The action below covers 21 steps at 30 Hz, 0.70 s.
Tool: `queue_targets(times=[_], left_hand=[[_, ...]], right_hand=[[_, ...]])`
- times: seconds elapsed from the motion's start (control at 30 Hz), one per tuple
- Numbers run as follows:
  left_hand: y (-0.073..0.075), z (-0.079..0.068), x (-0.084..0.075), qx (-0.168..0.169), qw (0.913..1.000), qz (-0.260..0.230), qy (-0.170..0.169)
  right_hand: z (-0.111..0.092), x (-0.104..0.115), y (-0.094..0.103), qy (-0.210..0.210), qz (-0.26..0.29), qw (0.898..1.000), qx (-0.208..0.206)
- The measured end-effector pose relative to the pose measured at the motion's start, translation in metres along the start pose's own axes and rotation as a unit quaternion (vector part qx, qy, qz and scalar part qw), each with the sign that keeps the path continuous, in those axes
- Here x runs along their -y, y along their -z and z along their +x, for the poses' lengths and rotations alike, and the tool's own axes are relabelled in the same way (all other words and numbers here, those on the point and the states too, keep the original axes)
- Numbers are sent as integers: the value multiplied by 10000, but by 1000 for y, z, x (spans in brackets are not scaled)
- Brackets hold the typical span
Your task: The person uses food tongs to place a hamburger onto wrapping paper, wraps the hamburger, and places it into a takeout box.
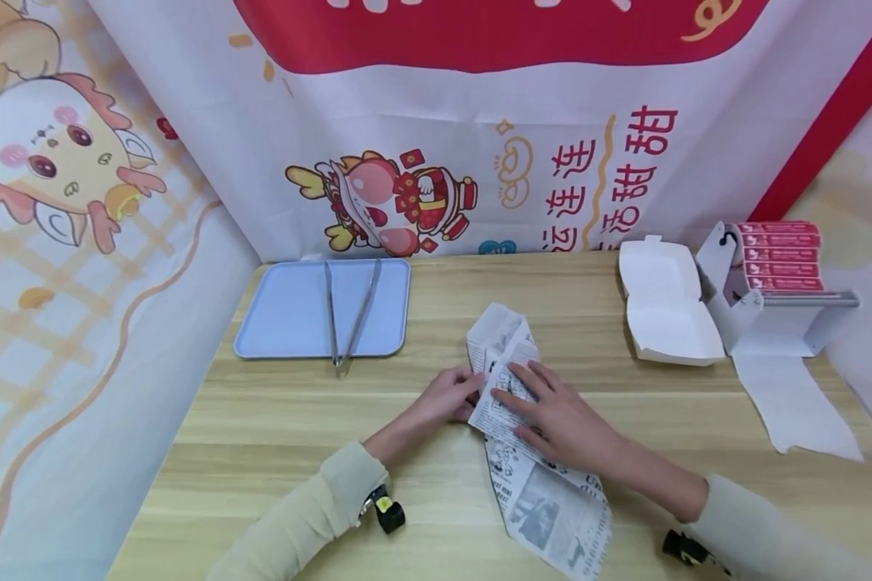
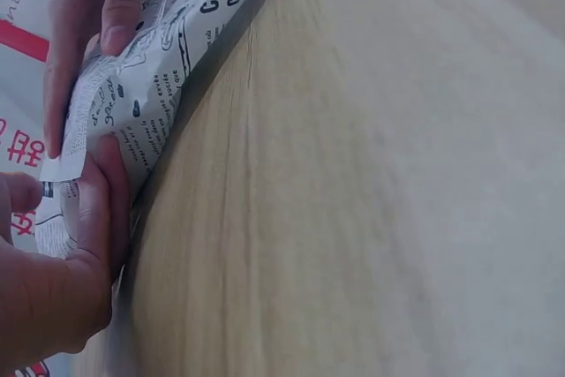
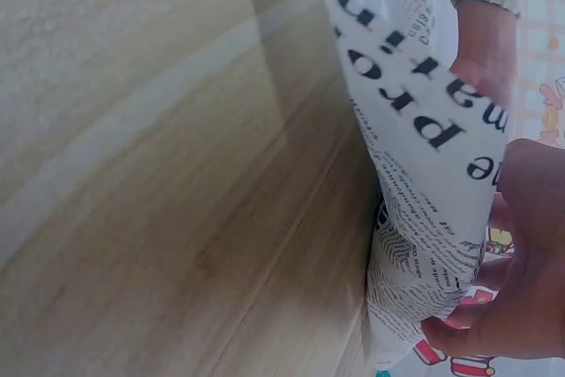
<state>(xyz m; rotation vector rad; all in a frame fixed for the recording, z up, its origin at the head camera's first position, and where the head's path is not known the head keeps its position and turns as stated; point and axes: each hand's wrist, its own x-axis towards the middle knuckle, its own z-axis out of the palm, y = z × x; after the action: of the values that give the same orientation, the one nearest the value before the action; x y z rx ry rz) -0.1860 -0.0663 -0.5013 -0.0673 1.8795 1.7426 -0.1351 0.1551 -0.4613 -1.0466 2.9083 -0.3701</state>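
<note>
Newsprint sheet [image 1: 521, 478] is btw my hands, touching both. Part-folded by the look of it: a flap [image 1: 496, 410] lies across the mid, top layer.

Long axis is diag: far tip just ahead of both hands, near tail runs back twd me & to the R, btw the forearms, closer to the R one.

L hand [image 1: 450, 394] at the sheet's L edge, next to the flap's L corner. Fingers curled, edge pinched w/ thumb; L wrist view agrees. R hand [image 1: 570, 424] is over the sheet, coming in from its R side: fingers spread, slightly bent, tips resting on the flap, no grip on anything afaict.

Key relation imo: flap's L edge slants from ahead of the R fingertips down to the L fingers. So L is nearer that edge's close end, R covers more of the flap's face. Any crease along there prob needs L as anchor, R as presser. Can't tell how many layers are under R palm.

FYI blue tray [image 1: 283, 315] w/ tongs [image 1: 363, 313] is ahead-L of L hand, white box [image 1: 672, 327] ahead-R of R hand, both well apart.
</note>
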Motion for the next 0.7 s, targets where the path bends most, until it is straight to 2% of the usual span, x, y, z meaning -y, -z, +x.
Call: queue_targets(times=[0.03, 0.13, 0.2, 0.27, 0.33, 0.47, 0.57, 0.67, 0.7], left_hand=[[1, -1, 0, 38, 10000, 30, -16], [2, -5, -2, 14, 9967, 746, -310], [3, -8, -5, -104, 9888, 1379, -562], [3, -10, -7, -245, 9772, 1961, -776], [4, -11, -8, -292, 9716, 2179, -873], [6, -11, -8, -354, 9667, 2351, -949], [7, -10, -7, -470, 9655, 2373, -960], [9, -9, -8, -619, 9640, 2383, -1003], [10, -9, -8, -642, 9643, 2362, -1007]], right_hand=[[0, 1, 0, -35, -14, 10000, 10], [1, 3, -2, -128, 136, 9998, -4], [2, 4, -3, -191, 340, 9992, -54], [3, 7, -4, -251, 630, 9976, -138], [4, 9, -6, -320, 886, 9953, -223], [8, 9, -10, -467, 1584, 9852, -455], [12, 6, -10, -669, 2522, 9627, -717], [18, 1, -7, -1036, 3527, 9249, -975], [20, -1, -6, -1281, 3762, 9121, -1012]])
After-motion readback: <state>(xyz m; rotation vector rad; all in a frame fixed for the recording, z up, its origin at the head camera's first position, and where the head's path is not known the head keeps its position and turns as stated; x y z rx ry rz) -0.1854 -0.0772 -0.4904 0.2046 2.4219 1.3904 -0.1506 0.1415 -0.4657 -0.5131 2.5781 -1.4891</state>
